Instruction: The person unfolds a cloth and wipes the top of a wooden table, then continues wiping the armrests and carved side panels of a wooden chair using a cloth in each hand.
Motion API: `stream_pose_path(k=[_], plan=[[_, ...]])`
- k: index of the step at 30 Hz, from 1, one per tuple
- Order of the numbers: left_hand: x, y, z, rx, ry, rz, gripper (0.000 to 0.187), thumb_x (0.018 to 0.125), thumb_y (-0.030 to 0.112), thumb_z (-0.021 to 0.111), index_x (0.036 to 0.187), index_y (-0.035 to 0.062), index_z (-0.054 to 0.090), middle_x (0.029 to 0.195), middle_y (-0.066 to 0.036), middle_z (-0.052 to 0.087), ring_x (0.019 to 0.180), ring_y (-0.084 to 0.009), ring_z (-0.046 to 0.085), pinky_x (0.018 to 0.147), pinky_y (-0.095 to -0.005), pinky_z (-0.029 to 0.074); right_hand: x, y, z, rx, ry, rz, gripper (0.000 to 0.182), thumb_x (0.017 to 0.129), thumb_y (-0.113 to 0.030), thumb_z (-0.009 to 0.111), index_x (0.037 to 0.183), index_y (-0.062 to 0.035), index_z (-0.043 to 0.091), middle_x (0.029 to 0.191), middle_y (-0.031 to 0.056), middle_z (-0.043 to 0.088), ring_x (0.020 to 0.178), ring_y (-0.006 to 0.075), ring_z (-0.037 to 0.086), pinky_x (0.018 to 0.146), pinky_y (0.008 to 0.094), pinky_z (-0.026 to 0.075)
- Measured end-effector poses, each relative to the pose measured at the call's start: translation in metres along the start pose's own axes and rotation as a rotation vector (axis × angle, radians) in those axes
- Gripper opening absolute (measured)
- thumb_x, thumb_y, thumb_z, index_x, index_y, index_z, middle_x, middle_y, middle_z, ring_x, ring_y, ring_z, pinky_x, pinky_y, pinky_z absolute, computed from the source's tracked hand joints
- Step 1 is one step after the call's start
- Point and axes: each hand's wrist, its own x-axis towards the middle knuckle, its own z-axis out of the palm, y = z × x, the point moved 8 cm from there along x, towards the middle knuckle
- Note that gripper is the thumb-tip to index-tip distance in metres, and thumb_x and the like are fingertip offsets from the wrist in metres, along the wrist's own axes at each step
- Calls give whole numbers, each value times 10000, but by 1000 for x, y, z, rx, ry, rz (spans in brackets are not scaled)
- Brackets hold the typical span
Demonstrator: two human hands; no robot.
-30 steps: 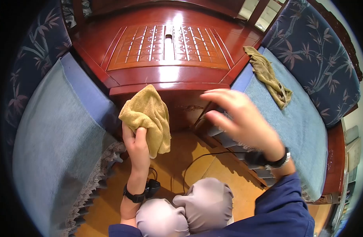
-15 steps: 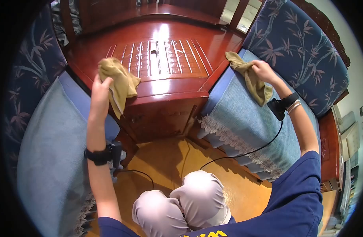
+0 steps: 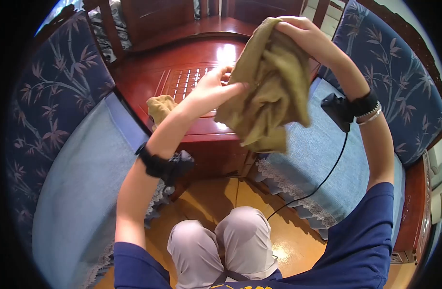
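Raised over the wooden corner table, my right hand (image 3: pixel 302 36) pinches the top edge of an olive-tan cloth (image 3: pixel 274 91). The cloth hangs down crumpled in loose folds. My left hand (image 3: pixel 213 91) reaches in from the left with thumb and fingers apart; its thumb overlaps the cloth's left edge. A second cloth of similar colour (image 3: pixel 159 107) lies bunched on the table's left front edge, partly hidden behind my left forearm.
The glossy red-brown table (image 3: pixel 148 72) has a carved grid in its top. Blue-covered seats (image 3: pixel 86 159) flank it, the right seat (image 3: pixel 307 154) lace-trimmed. Black wrist devices sit on both arms; a cable (image 3: pixel 326 178) hangs from the right one. My knees (image 3: pixel 245 236) are below.
My left hand has let go of its cloth, leaving it on the table, and moved right. My right hand has lifted the other cloth off the right seat toward the middle.
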Motion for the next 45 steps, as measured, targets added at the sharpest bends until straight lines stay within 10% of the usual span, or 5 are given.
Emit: stream_pose_path(k=[14,26,28,34,45], plan=[[13,84,-178,252,350,212,267,941,201,469,1052,19,630,939,-11,640,819,-59,576,751,-222,466,16,61,1,-69,-352,37,253,910,-255,569,746,-63,568,607,-82,411,540,5,333,466,186,257],[0,113,-149,683,160,152,326,958,249,440,1072,-4,611,932,-15,639,840,-57,555,780,-221,451,6,7,180,283,-428,-28,733,778,-455,665,1323,-52,386,1150,134,568,977,173,578,818,285,475],[-2,113,-132,712,82,83,327,959,250,441,1063,-9,611,917,-8,635,821,-55,552,770,-223,453,-1,-5,197,350,-224,-330,701,802,-337,640,1352,-37,325,1188,136,550,1007,185,572,870,290,453],[-54,117,-142,894,64,185,347,948,241,448,1050,-60,589,938,-74,628,878,-122,556,813,-260,450,-32,41,169,369,-532,195,348,852,-196,572,1152,-20,560,979,69,621,886,108,555,787,271,460],[-131,72,-171,185,137,-360,383,952,303,475,1107,-29,587,943,-24,635,790,-45,567,698,-200,472,-40,0,53,398,-332,49,201,869,-195,615,950,-11,606,813,-44,587,736,12,531,647,172,436]])
